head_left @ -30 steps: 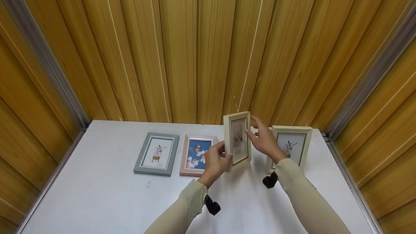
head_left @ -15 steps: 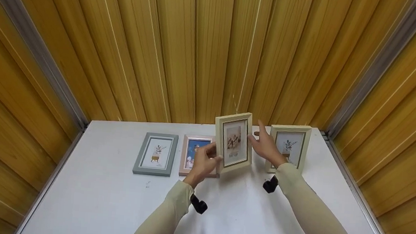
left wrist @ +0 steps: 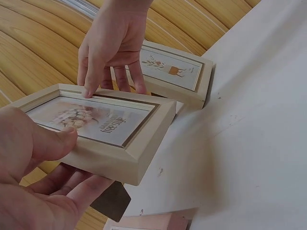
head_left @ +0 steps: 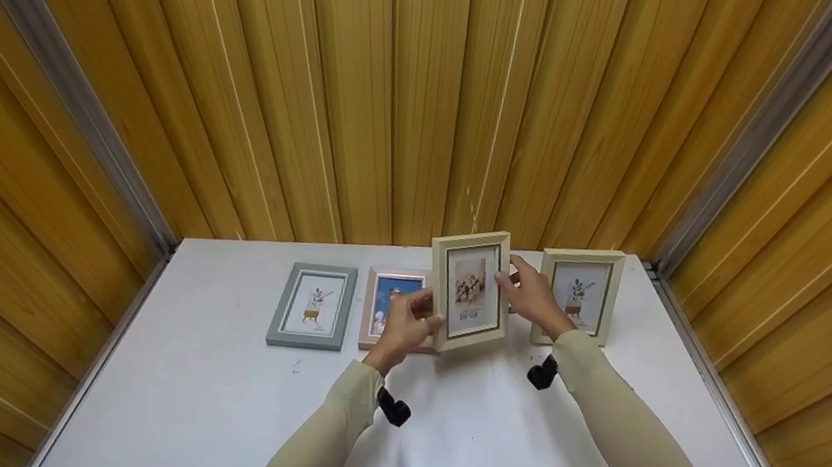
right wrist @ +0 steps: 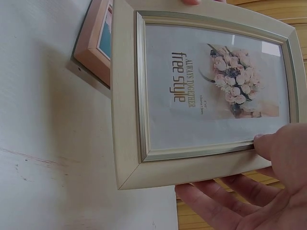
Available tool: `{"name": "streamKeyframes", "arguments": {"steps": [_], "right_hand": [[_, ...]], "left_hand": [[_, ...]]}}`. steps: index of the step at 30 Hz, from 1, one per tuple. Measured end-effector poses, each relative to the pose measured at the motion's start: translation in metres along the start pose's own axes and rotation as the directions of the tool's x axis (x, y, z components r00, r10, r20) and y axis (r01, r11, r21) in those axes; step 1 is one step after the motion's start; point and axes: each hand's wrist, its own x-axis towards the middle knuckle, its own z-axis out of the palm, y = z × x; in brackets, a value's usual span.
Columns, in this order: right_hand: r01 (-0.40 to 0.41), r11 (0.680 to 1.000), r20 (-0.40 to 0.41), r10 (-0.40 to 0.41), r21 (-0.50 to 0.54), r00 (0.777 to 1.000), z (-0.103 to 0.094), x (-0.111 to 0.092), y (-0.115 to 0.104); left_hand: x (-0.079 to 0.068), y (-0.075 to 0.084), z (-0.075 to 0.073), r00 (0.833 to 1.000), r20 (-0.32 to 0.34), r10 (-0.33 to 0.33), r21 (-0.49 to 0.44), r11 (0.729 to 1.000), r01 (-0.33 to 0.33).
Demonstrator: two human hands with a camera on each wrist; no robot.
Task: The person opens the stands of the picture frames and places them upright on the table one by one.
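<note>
fingers (right wrist: 204,206) of l. hand (head_left: 402,326) & r. hand (head_left: 531,296) pinched bouquet frame (head_left: 470,291), apparently not yet set dn, w/ cream plant frame (head_left: 583,289) already upright.

1. The things are carried by a white table (head_left: 176,393), its top marked by small specks and faint reddish scratches (right wrist: 29,155).
2. Toward the left, a grey-green picture frame (head_left: 312,306) is laid face up.
3. Just beside it, a pink picture frame (head_left: 372,309) is laid, partly covered from the head view.
4. Near the right rear corner, a cream picture frame (head_left: 583,289) is stood upright.
</note>
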Motion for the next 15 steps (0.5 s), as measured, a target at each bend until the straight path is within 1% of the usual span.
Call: {"name": "streamKeyframes", "arguments": {"steps": [4, 7, 10, 13, 15], "right_hand": [[0.021, 1.0, -0.026, -0.021, -0.01, 0.999, -0.001, 0.0, 0.002], [0.004, 1.0, -0.038, -0.005, -0.013, 0.999, -0.002, -0.002, 0.001], [-0.022, 1.0, -0.051, 0.021, -0.007, 0.998, -0.002, -0.003, 0.0], [-0.015, 0.999, -0.086, 0.012, -0.031, 0.996, -0.001, -0.003, -0.001], [-0.008, 0.999, -0.115, 0.002, -0.053, 0.993, -0.001, -0.004, -0.002]], "left_hand": [[0.002, 0.0, 0.002, 0.999, -0.032, -0.017, -0.014, 1.0, 0.016], [0.003, -0.001, 0.006, 0.996, -0.091, -0.003, 0.028, 1.0, 0.006], [0.005, -0.001, 0.011, 0.988, -0.15, 0.046, 0.099, 0.995, -0.031], [0.005, 0.0, 0.018, 0.974, -0.192, 0.116, 0.19, 0.979, -0.079], [0.006, 0.0, 0.023, 0.967, -0.206, 0.147, 0.235, 0.967, -0.096]]}}
